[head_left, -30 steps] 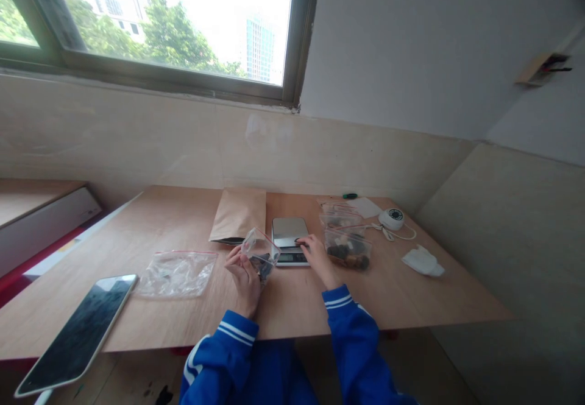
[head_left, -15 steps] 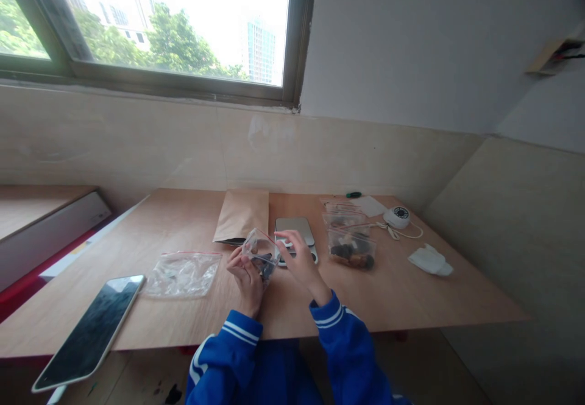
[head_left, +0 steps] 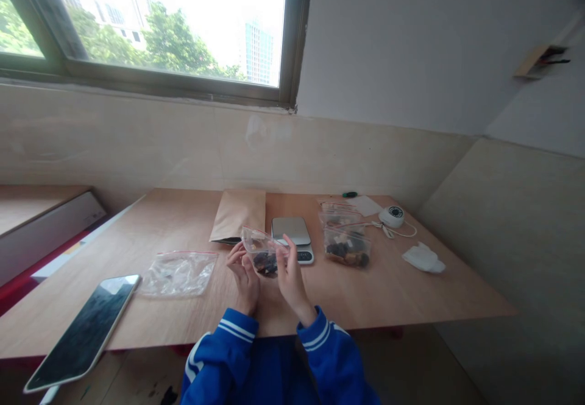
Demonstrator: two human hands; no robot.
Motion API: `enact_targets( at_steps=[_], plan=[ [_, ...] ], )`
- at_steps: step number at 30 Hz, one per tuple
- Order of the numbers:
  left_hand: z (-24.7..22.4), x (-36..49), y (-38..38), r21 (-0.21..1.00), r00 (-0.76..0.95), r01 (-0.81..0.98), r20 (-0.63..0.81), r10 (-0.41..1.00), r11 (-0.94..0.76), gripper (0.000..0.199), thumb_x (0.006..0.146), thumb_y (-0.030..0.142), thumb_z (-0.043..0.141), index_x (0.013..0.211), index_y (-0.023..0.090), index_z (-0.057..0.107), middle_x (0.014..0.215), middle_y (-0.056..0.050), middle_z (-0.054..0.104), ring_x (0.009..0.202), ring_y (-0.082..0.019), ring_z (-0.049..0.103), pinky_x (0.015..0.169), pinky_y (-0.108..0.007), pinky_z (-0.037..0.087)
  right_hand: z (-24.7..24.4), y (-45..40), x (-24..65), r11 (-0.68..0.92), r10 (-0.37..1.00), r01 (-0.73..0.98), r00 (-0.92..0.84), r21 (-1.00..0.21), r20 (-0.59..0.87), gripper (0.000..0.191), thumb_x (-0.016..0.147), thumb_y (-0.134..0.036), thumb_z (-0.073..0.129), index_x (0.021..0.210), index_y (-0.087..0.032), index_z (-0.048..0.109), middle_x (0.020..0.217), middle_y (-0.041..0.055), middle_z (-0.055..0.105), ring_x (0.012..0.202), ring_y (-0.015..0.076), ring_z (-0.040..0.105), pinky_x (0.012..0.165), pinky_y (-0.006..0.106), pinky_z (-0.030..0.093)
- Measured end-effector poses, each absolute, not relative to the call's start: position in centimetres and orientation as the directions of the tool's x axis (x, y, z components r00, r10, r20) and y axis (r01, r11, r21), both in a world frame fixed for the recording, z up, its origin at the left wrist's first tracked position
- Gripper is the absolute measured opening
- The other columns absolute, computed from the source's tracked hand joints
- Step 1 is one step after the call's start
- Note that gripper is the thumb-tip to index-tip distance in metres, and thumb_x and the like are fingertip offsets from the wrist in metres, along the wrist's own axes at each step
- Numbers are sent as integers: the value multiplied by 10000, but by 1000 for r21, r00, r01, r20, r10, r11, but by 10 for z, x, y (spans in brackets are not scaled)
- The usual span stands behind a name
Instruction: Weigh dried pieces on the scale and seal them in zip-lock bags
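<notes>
A clear zip bag (head_left: 265, 263) with dark pieces in its lower part is held between my two hands above the table. My left hand (head_left: 245, 280) grips its left side. On the right edge, near the top, my right hand (head_left: 291, 278) pinches the bag between thumb and fingers. Just behind stands a kitchen scale (head_left: 291, 232), its display partly showing beside my right hand. A brown paper bag (head_left: 240, 213) lies behind my left hand, its dark mouth facing me.
On the wooden table (head_left: 388, 295), a phone (head_left: 85, 332) overhangs the front left edge beside a flat clear bag (head_left: 180, 273). To the right are filled zip bags (head_left: 348, 248), a white camera (head_left: 392, 215) with its cable, a crumpled tissue (head_left: 424, 257) and a green object (head_left: 350, 195).
My right hand has come in and down to the bag's right side and now holds it. The bag is more upright, with its dark pieces resting at the bottom. The view has shifted slightly.
</notes>
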State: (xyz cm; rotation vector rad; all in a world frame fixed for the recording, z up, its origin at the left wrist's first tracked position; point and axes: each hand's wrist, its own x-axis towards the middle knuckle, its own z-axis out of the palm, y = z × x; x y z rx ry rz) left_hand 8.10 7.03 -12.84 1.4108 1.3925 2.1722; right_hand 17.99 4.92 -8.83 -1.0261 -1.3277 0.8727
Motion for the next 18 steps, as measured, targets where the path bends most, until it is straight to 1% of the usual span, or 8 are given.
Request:
enact_targets(
  at_steps=[3,6,7,9,11,14,16,18],
  plan=[
    [-132,77,72,839,-530,239,535,658,-489,343,921,465,348,1125,193,395,1228,-128,465,1168,-212,484,989,-418,385,-87,44,191,366,929,41,48,-930,368,331,956,-468,318,1167,-216,364,1116,130,643,1035,195,635,888,356,505],
    [-135,74,74,889,-519,182,449,728,-419,436,909,495,353,1194,173,425,1185,-126,503,1130,-224,508,970,-400,398,-91,39,200,344,937,117,22,-932,349,304,939,-500,342,1038,-223,418,1015,114,663,911,197,660,812,338,524],
    [-135,73,74,898,-501,177,434,749,-402,436,907,497,358,1181,171,450,1155,-118,527,1102,-224,522,952,-394,409,-91,38,203,336,939,129,29,-933,342,300,939,-500,340,1002,-224,440,1012,114,666,921,200,656,818,338,519],
    [-135,73,73,906,-451,179,422,787,-384,410,899,496,380,1123,174,500,1075,-98,571,1021,-216,554,894,-374,441,-89,36,209,340,938,117,27,-933,345,312,953,-480,310,946,-225,490,1057,111,667,1007,203,633,878,344,495],
    [-134,73,72,907,-412,167,420,808,-386,382,884,503,414,1054,178,520,982,-74,590,919,-198,576,811,-343,471,-86,35,214,370,929,107,-8,-923,371,352,969,-449,281,953,-219,547,1138,100,651,1106,198,590,957,353,452],
    [-131,74,70,917,-429,142,397,812,-373,353,860,512,460,980,184,512,864,-36,575,762,-162,570,675,-289,479,-88,35,221,403,913,168,-13,-900,407,389,972,-437,289,1075,-216,593,1200,87,628,1159,195,554,1009,362,409],
    [-129,75,69,918,-449,140,394,802,-372,337,855,512,470,928,186,514,801,-18,563,707,-149,557,633,-270,470,-93,36,226,371,920,172,63,-913,386,419,968,-456,286,1115,-208,590,1152,95,653,1104,198,591,956,356,448],
    [-127,76,67,916,-438,145,398,806,-373,327,854,512,474,874,189,521,755,-10,561,688,-146,556,623,-265,467,-100,38,230,317,925,137,177,-939,338,458,961,-490,270,1085,-193,595,1034,104,698,975,204,652,847,341,502]
  ],
)
